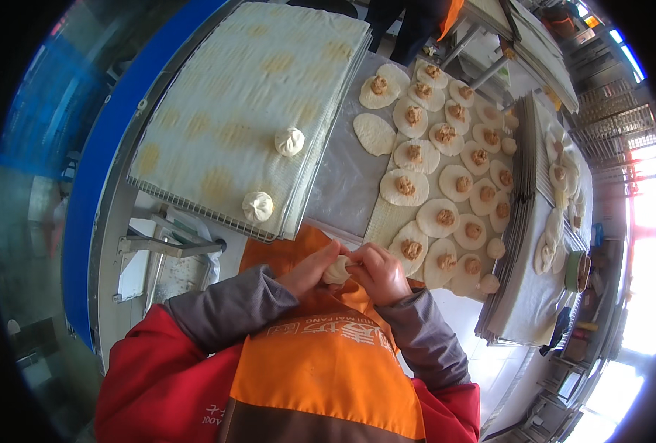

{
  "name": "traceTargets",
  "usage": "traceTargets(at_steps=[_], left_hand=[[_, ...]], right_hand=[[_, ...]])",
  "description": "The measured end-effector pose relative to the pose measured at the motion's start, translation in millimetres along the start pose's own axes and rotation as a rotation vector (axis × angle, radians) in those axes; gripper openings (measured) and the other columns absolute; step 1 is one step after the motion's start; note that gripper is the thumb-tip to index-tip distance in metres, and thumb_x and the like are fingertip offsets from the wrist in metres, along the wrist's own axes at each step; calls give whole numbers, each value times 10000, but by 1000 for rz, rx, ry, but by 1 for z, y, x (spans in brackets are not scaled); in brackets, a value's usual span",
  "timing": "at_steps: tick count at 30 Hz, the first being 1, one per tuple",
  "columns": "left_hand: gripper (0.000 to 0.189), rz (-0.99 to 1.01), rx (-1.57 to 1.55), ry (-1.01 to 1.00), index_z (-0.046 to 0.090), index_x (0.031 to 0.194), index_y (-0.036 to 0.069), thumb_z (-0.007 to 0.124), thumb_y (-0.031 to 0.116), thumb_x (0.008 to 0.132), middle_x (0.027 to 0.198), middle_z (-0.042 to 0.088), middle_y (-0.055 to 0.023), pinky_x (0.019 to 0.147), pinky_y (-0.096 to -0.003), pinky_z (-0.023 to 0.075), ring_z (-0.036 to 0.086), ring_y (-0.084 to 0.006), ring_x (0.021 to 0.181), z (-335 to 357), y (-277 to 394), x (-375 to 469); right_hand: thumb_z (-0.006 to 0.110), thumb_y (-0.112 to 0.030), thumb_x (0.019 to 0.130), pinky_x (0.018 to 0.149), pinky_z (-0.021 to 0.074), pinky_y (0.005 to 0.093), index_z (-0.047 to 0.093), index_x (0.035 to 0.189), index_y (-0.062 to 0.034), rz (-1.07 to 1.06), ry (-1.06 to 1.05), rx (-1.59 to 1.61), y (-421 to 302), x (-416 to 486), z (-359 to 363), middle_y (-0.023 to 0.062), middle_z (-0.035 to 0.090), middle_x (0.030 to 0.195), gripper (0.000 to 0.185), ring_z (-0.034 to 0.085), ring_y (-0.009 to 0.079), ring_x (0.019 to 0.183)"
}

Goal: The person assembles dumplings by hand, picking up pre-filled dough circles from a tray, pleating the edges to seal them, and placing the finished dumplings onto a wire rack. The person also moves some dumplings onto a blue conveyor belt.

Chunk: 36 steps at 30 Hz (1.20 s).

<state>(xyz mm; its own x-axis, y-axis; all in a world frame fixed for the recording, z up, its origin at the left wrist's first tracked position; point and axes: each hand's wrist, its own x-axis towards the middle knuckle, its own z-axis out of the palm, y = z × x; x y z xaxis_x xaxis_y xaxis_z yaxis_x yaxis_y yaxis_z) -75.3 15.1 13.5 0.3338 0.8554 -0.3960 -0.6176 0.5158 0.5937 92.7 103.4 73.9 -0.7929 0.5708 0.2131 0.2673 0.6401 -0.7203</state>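
Note:
Close in front of my apron, my left hand cups a pleated filled bun. The fingers of my right hand pinch the dough at the bun's right side. Just beyond my hands, round dough wrappers lie in rows on the worktable, most topped with a lump of meat filling. One bare dough wrapper rests at the left of these rows. To the left, two finished pleated buns, a nearer one and a farther one, sit apart on a cloth-lined rack.
A blue-edged conveyor or counter runs along the left. Stacked cloth-covered trays border the table on the right, with more dough on top. A green container stands beyond them. Another person's legs show at the far side.

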Motion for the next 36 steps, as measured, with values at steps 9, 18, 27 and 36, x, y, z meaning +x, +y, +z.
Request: traceTargets(at_steps=[9,18,27,36], left_hand=[[589,39,121,0,537,1187,82,296,600,1042,909,586,-30,623,-242,453,555,-106,702,12,12,-10],[379,577,648,225,541,1183,31,434,378,1076,920,596,-44,657,-253,506,574,-91,747,15,14,-18],[477,346,516,262,547,1149,31,336,454,1087,875,597,-43,663,-254,499,586,-94,764,10,8,-11],[623,-64,95,193,573,996,96,275,642,1027,763,578,-30,513,-257,419,558,-124,606,17,23,-19]], right_hand=[[723,-18,786,655,531,352,644,944,-40,92,32,98,6,-10,1,96,641,832,179,657,283,746],[703,13,839,664,539,338,638,940,-18,382,94,333,-2,-12,15,106,664,858,124,682,242,756],[692,30,789,671,545,379,602,890,-27,38,66,78,-6,-7,10,113,651,864,147,667,319,784],[711,18,780,668,548,383,615,964,-25,-67,34,57,-4,-9,11,123,648,890,212,662,326,785]])
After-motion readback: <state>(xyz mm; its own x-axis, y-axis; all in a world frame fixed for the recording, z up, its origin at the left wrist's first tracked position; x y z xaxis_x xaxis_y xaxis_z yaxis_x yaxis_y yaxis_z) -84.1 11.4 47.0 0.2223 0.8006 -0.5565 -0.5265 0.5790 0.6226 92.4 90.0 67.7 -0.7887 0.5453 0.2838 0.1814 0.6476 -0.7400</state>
